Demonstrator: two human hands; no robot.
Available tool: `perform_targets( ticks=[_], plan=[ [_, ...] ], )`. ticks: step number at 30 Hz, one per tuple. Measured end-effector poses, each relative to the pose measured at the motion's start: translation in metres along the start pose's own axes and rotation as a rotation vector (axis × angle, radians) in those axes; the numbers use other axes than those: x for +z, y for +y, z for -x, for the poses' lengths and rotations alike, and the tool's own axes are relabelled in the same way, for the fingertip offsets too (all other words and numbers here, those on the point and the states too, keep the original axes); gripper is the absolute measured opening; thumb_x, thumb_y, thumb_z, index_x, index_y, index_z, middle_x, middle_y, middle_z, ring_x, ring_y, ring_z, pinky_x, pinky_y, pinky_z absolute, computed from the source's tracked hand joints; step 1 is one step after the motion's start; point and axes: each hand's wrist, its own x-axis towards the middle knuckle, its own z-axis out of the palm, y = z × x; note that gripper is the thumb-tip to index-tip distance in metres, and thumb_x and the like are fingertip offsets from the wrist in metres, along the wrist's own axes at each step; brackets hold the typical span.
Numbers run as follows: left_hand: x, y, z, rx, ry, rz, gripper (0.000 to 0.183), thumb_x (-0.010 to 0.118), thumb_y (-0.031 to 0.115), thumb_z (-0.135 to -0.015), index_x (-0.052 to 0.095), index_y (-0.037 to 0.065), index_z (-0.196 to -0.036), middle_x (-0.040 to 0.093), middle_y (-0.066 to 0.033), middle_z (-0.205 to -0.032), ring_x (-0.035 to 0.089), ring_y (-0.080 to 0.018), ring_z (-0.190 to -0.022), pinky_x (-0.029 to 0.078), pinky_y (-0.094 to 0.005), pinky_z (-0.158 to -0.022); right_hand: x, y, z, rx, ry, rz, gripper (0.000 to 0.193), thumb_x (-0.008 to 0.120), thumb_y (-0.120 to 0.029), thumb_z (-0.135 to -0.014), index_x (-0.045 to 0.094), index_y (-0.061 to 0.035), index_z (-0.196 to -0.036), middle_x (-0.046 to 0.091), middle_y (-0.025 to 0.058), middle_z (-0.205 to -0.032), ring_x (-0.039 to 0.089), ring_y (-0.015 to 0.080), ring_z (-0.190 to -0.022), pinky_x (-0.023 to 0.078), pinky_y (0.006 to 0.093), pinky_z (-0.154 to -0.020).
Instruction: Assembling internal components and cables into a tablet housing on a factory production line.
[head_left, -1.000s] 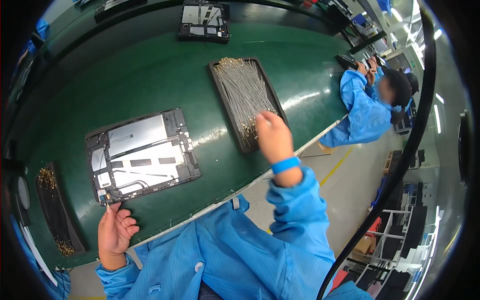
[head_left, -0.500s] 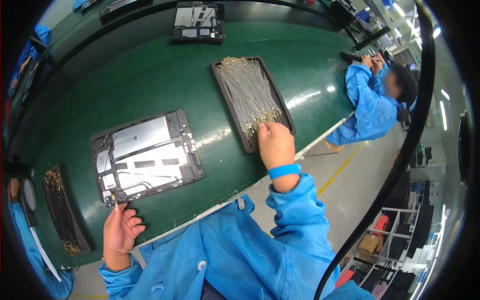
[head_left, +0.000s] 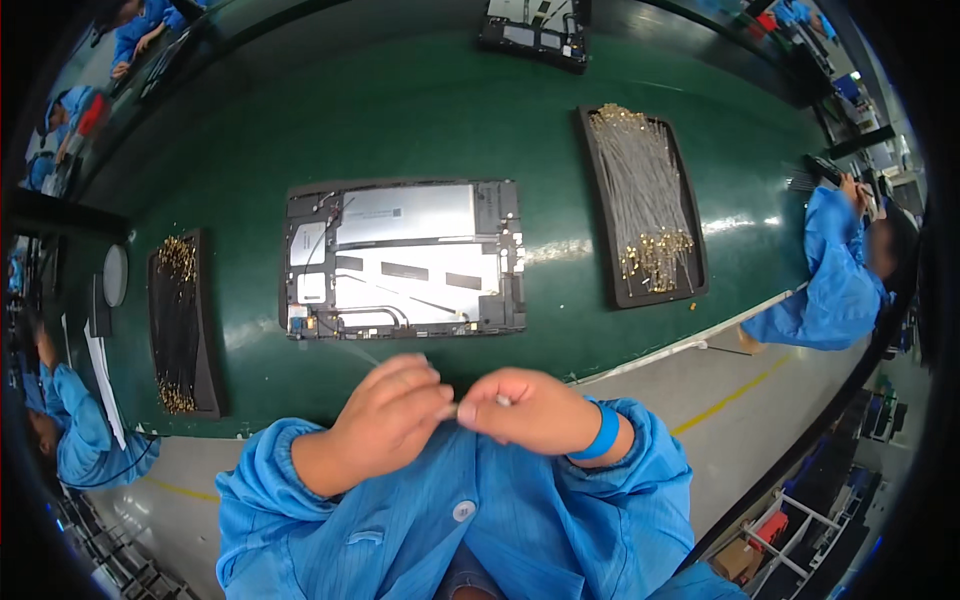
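My left hand and my right hand meet in front of my chest, just off the table's near edge, both with pinched fingers. A thin grey coaxial cable, blurred, trails from the left hand toward the tablet; its end between the fingertips is hidden. A small white piece shows at the right hand's curled fingers; I cannot make out its kind. Beyond the hands lies an opened tablet, its silver battery and black strips exposed. To the right, a dark tray holds a bundle of grey cables with gold-coloured ends.
At the left, another dark tray holds black cables with gold-coloured ends. Another opened tablet lies at the far side of the green table. A co-worker in blue sits at the right; others work at the left.
My right hand has left the grey cable tray and come to my left hand. My left hand has moved off the tablet's near left corner. The view has shifted left.
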Motion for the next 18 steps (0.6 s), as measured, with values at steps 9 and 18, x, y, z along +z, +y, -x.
perform_targets(
  ticks=[9,18],
  plan=[
    [0.019,-0.024,-0.014,-0.243,0.086,-0.493,0.018,0.062,0.004,-0.068,0.058,0.006,-0.085,0.053,-0.0089,-0.089,0.047,-0.0324,-0.091,0.037,-0.0414,-0.082,0.003,0.021,-0.045,-0.513,0.820,-0.180,0.029,0.042,-0.023,-0.089,0.041,0.0007,-0.107,0.058,0.0091,-0.088,0.052,0.0110,-0.074,0.043,0.0232,-0.068],
    [0.019,-0.022,-0.015,-0.233,0.083,-0.533,0.018,0.064,0.008,-0.066,0.060,0.009,-0.083,0.053,-0.0078,-0.089,0.045,-0.0319,-0.093,0.036,-0.0416,-0.078,0.003,0.033,-0.060,-0.837,0.850,0.316,0.025,0.031,-0.022,-0.091,0.034,-0.0048,-0.110,0.056,0.0143,-0.091,0.053,0.0159,-0.073,0.045,0.0283,-0.068]
  ],
)
